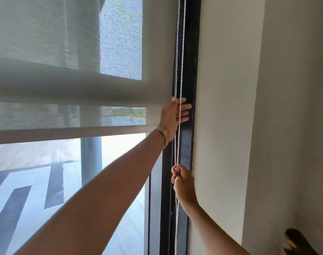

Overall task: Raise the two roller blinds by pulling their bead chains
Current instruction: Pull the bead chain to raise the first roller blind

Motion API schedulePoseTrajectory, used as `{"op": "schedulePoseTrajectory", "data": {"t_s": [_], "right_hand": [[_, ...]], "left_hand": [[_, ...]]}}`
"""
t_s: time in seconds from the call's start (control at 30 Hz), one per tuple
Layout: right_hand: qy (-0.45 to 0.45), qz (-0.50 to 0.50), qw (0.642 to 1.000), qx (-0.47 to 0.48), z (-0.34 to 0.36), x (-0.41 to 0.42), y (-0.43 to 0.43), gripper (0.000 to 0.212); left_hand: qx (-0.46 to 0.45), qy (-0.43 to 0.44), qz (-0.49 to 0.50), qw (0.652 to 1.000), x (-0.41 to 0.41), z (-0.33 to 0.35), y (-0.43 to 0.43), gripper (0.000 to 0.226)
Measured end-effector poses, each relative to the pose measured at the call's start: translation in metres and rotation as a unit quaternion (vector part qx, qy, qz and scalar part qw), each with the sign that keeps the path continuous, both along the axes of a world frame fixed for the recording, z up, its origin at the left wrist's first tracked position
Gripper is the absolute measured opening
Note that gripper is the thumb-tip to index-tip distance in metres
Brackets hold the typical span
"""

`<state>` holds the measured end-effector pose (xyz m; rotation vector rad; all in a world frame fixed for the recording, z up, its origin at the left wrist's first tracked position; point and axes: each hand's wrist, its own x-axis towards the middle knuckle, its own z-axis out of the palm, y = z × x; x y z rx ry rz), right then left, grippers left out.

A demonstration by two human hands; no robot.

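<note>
Mid-pull on the white bead chain point(181, 70) beside the black window frame point(192, 52). Right hand point(183, 183) fisted on chain; left hand point(173, 116) open, fingers spread beside strands. Grey translucent roller blind point(74, 89) partly raised. Next, probably: left re-grips higher.

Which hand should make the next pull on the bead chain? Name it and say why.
Left. The left hand is open and reaching higher up the bead chain, ready to close and pull down, while the right hand is shut on it lower down.
</note>
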<state>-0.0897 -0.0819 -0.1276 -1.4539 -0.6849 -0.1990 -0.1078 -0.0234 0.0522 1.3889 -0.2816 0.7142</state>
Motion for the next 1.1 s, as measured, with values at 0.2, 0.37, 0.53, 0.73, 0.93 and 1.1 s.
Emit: {"op": "schedulePoseTrajectory", "data": {"t_s": [0.2, 0.37, 0.53, 0.73, 0.93, 1.1], "right_hand": [[-0.043, -0.035, 0.998, -0.025, -0.016, 0.000, -0.016, 0.032], [-0.004, -0.016, 1.000, -0.023, -0.032, -0.007, -0.023, 0.036], [0.092, 0.045, 0.994, -0.042, -0.056, -0.004, -0.038, 0.034], [0.123, 0.105, 0.973, -0.167, -0.064, -0.016, -0.050, 0.032], [0.138, 0.187, 0.969, -0.076, -0.014, -0.007, -0.055, 0.031], [0.134, 0.216, 0.965, 0.070, 0.052, 0.007, -0.061, 0.042]], "left_hand": [[0.021, -0.009, 0.062, 0.998, -0.006, 0.043, -0.028, 0.036], [0.046, -0.008, 0.058, 0.997, 0.000, 0.023, -0.037, 0.040], [0.047, 0.013, 0.054, 0.997, -0.005, -0.008, -0.034, 0.039], [0.036, 0.023, 0.066, 0.997, -0.014, -0.040, -0.033, 0.039], [0.039, 0.021, 0.058, 0.997, -0.017, -0.055, -0.040, 0.039], [0.006, 0.015, 0.041, 0.999, -0.021, -0.060, -0.039, 0.039]]}}
